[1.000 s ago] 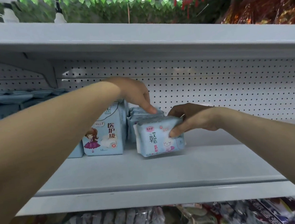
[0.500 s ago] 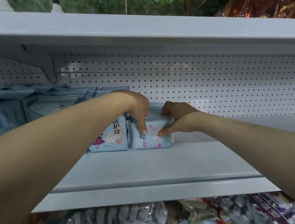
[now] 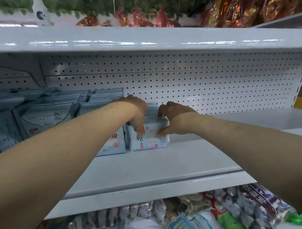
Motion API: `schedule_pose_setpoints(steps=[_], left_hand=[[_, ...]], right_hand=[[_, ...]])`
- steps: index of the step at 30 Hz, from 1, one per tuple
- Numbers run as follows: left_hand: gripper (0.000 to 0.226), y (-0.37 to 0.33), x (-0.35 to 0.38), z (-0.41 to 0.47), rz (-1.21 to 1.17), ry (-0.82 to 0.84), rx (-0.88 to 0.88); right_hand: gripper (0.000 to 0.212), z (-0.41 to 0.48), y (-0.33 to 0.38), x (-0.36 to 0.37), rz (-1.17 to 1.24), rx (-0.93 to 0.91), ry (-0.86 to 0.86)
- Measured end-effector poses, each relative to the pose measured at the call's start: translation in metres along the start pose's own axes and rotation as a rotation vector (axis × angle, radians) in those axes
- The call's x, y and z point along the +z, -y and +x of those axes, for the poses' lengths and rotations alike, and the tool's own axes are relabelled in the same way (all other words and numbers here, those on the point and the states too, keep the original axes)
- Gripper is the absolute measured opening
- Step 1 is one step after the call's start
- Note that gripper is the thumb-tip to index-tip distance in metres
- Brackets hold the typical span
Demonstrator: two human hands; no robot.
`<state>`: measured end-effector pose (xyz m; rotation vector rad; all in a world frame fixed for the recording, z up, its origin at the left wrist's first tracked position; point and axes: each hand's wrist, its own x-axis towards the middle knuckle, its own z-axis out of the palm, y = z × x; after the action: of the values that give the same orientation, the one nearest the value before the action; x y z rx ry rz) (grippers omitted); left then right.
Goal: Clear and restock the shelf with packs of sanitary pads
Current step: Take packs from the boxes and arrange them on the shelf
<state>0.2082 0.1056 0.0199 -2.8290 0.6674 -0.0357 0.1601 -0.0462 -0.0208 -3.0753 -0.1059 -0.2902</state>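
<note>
Pad pack [image 3: 148,140] is stood upright on the shelf [image 3: 150,166], directly beneath both hands, long axis left to right, tight beside a taller pack [image 3: 113,146]. It is gripped from above: left hand [image 3: 137,113] curled over the top-left corner, right hand [image 3: 175,117] pinching the right end, thumb on the front.

The shelf [image 3: 151,168] looks like smooth painted metal, pale grey with a soft sheen. The upper board [image 3: 140,41] above the shelf is glossier and mirrors the lights. Behind the shelf, the back panel [image 3: 216,87] is matt white perforated sheet. On the shelf, the pad pack [image 3: 148,141] is soft, faintly shiny plastic film. Below the shelf, the bags [image 3: 244,206] are crinkled glossy plastic.
</note>
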Motion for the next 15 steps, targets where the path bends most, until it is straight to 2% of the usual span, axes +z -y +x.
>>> schedule_pose_setpoints(steps=[1,4,6,12,15], left_hand=[[0.045,-0.001,-0.003,-0.006,0.003,0.001,0.011],[0.067,-0.008,-0.012,-0.021,-0.021,-0.035,0.027],[0.073,-0.019,-0.017,-0.032,-0.081,-0.081,0.021],[0.07,-0.093,-0.028,-0.071,-0.32,-0.351,0.04],[0.064,-0.153,-0.029,-0.086,-0.441,-0.408,0.045]], right_hand=[[0.076,-0.005,-0.002,-0.005,-0.015,-0.009,0.0],[0.075,-0.024,-0.015,-0.024,-0.091,-0.049,-0.038],[0.072,-0.041,-0.027,-0.038,-0.136,-0.053,-0.071],[0.064,-0.115,-0.083,-0.067,-0.151,0.027,-0.186],[0.061,-0.168,-0.121,-0.076,-0.09,0.102,-0.187]])
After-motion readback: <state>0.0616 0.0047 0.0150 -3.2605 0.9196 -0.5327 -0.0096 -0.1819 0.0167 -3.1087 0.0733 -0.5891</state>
